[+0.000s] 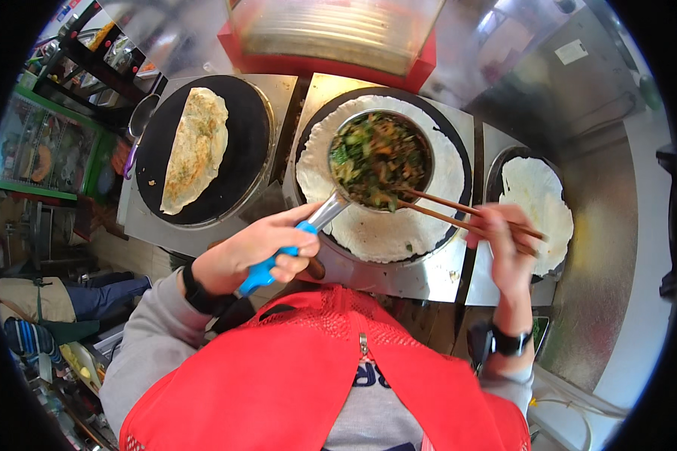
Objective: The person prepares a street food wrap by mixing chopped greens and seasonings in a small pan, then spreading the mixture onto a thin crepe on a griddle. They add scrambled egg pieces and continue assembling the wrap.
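My left hand [267, 248] is closed round the blue handle of a metal strainer or ladle-like pan [331, 209]. Its round bowl is full of chopped green vegetables with orange bits [376, 158] and hangs over a pale thin flatbread [368, 233] on the middle black griddle [462, 161]. A pair of wooden chopsticks [459, 210] is gripped in my right hand [504, 240], their tips in the vegetables, which look slightly blurred. The flatbread's middle is hidden under the bowl.
A folded, browned flatbread [195, 150] lies on the left griddle [244, 143]. Another pale flatbread [538, 203] covers the right griddle. A ladle [141, 116] with a purple handle rests far left. A metal wall [587, 248] stands at right; a red-based clear box [331, 45] stands behind.
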Available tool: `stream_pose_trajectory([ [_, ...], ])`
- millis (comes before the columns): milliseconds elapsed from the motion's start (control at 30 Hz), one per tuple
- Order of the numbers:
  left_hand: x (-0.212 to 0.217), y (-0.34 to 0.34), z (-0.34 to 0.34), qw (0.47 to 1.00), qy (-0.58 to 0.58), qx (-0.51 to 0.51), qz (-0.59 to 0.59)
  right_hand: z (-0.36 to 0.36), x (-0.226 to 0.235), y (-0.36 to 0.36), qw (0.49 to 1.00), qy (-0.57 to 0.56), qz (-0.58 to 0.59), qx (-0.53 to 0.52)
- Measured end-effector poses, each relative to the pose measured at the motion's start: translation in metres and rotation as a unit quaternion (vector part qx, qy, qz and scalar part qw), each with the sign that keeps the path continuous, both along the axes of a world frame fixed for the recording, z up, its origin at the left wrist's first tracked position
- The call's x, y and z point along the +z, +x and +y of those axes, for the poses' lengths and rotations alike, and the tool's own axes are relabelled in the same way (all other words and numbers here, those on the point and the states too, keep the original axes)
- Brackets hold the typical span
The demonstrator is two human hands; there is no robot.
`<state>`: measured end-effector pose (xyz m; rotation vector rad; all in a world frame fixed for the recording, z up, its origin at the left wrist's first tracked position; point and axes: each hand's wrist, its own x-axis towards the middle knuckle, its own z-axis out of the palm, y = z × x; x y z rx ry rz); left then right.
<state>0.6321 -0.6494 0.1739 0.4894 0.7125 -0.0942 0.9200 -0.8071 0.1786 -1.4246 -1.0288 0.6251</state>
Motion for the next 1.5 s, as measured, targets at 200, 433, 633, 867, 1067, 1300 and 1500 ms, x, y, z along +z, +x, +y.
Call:
stream_pose_trajectory([
  [200, -0.043, 0.02, -0.016, 0.985, 0.08, 0.054, -0.141, -0.001, -0.059, -0.008, 0.871, 0.006, 0.451, -0.193],
  [433, -0.094, 0.064, -0.048, 0.945, 0.303, 0.072, -0.1, 0.05, -0.12, 0.006, 0.773, 0.082, 0.579, -0.245],
  [633, -0.092, 0.062, -0.066, 0.939, 0.326, 0.07, -0.089, 0.084, -0.052, 0.066, 0.925, 0.025, 0.296, -0.239],
  [867, -0.047, 0.049, -0.037, 0.955, 0.293, -0.029, -0.017, 0.124, 0.036, 0.011, 0.957, 0.047, -0.279, -0.061],
  [1067, -0.04, 0.024, 0.013, 0.881, 0.458, -0.117, 0.003, 0.089, 0.017, -0.059, 0.645, 0.197, -0.682, 0.283],
  [1300, -0.079, 0.028, 0.03, 0.397, 0.904, -0.15, 0.055, 0.065, -0.062, -0.042, 0.652, 0.151, -0.702, 0.242],
  [1500, -0.087, 0.031, 0.014, 0.323, 0.937, -0.029, 0.126, -0.016, -0.09, -0.034, 0.783, 0.135, -0.582, 0.174],
])
